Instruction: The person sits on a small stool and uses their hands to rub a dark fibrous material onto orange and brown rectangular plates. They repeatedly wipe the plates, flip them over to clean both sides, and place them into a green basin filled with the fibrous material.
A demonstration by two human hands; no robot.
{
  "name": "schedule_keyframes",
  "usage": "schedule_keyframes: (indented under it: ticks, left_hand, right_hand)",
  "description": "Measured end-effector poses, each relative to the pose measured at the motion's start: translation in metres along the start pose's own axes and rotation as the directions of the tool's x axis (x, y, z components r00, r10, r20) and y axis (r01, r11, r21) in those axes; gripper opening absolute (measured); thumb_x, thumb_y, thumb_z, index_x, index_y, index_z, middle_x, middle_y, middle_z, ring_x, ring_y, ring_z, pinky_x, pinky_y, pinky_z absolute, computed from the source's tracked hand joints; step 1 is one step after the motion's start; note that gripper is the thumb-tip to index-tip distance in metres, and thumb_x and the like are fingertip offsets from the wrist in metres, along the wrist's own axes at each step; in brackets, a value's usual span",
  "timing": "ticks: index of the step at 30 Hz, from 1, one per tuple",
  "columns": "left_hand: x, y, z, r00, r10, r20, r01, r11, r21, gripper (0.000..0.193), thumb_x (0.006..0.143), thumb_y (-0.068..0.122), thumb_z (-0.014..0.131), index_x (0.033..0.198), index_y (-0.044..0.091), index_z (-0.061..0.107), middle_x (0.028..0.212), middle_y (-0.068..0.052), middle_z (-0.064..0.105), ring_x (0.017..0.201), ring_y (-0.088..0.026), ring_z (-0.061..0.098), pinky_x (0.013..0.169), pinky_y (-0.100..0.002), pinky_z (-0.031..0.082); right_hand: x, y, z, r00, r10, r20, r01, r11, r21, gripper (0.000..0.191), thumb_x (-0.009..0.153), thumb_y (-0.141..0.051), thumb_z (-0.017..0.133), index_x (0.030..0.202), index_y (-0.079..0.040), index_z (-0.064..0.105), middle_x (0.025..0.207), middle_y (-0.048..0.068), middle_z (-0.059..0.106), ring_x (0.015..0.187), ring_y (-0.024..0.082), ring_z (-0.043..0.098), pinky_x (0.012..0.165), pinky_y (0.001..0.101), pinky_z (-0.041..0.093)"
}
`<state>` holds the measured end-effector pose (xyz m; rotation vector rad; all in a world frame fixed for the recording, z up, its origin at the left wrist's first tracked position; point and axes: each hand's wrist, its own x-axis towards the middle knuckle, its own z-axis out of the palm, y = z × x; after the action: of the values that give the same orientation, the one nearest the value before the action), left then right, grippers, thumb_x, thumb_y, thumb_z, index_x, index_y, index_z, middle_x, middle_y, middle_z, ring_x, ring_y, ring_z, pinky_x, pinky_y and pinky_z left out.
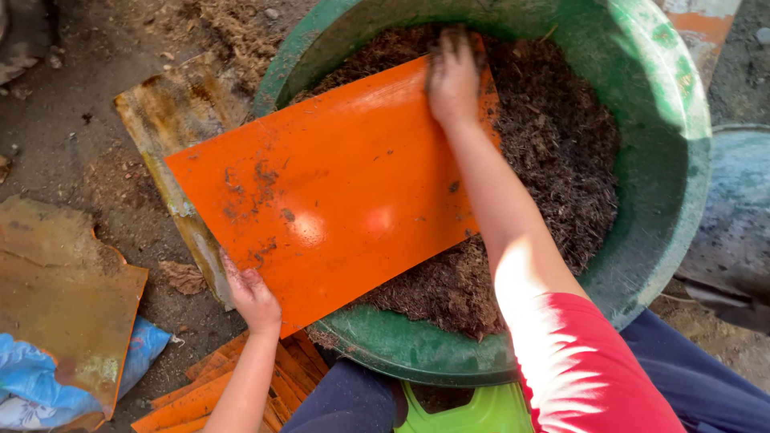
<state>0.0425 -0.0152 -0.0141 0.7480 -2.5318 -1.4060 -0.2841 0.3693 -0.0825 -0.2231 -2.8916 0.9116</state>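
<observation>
- Far left of the scene: a rusty, bent metal sheet [64, 289] lies flat on the dirt ground [104, 112]. Its near edge covers part of a blue patterned cloth [32, 381].
- Left of centre: a second corroded metal strip [180, 120] lies on the ground. Its right part runs under the orange board [329, 188].
- Near, left of centre: a stack of orange slats [216, 389] lies on the ground beside my left forearm.
- My left hand [253, 297] grips the near left corner of the orange board. The fingers wrap the edge, thumb on the top face. The hand is closed on the board.
- Centre: the orange board is a flat rectangular panel, smeared with dark dirt. It lies tilted across the left rim of the green basin [666, 160], left end outside the basin, right end over the fill.
- My right hand [453, 76] rests on the far right corner of the orange board, fingers curled over the far edge and into the fill. The hand holds the board there.
- Right of centre: the green basin is round and wide, and holds dark brown fibrous material [553, 152], heaped to the right of the board.
- Near centre: a bright green plastic stool [473, 413] shows below the basin rim, between my legs.
- Far right: a grey-blue round container [742, 200] stands just beside the basin.
</observation>
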Motion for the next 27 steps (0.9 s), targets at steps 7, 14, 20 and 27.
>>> schedule_keyframes:
  ticks: [7,14,20,27]
  left_hand:
    - [0.003,0.008,0.002,0.999,0.037,0.027,-0.035,0.998,-0.054,0.077,0.110,0.049,0.044,0.166,0.002,0.021,0.143,-0.012,0.044,0.101,-0.018,0.046,0.088,-0.032,0.046]
    - [0.006,0.017,0.007,0.984,0.176,0.027,-0.174,0.982,-0.069,0.080,0.112,0.056,0.041,0.164,-0.001,0.023,0.170,-0.020,0.031,0.156,-0.030,0.037,0.125,-0.040,0.033]
    - [0.008,0.018,0.010,0.993,0.102,0.050,-0.097,0.990,-0.104,0.083,0.109,0.057,0.040,0.164,-0.002,0.020,0.168,-0.021,0.031,0.155,-0.032,0.035,0.123,-0.040,0.032]
    - [0.008,0.013,0.013,0.985,0.166,0.037,-0.160,0.979,-0.126,0.084,0.110,0.058,0.040,0.164,-0.003,0.019,0.168,-0.023,0.031,0.156,-0.033,0.034,0.125,-0.042,0.031]
  right_hand:
    - [-0.028,0.064,-0.035,0.984,0.116,0.136,-0.128,0.988,0.085,0.047,0.115,-0.026,0.035,0.157,-0.006,0.041,0.161,0.024,0.034,0.146,0.045,0.036,0.118,0.0496,0.037]
    - [-0.104,0.099,-0.054,0.978,0.060,0.202,-0.054,0.998,-0.034,0.052,0.114,-0.022,0.035,0.164,-0.008,0.031,0.164,0.028,0.028,0.145,0.048,0.037,0.117,0.0511,0.039]
    - [-0.188,0.085,-0.067,0.928,0.317,0.196,-0.302,0.948,-0.100,0.057,0.109,-0.025,0.035,0.161,-0.004,0.026,0.165,0.027,0.019,0.147,0.047,0.030,0.118,0.0486,0.034]
    - [-0.280,-0.073,-0.016,0.991,-0.035,0.130,0.024,0.996,0.081,0.069,0.108,-0.023,0.035,0.164,0.006,0.008,0.172,0.029,0.008,0.158,0.047,0.008,0.129,0.0575,0.011]
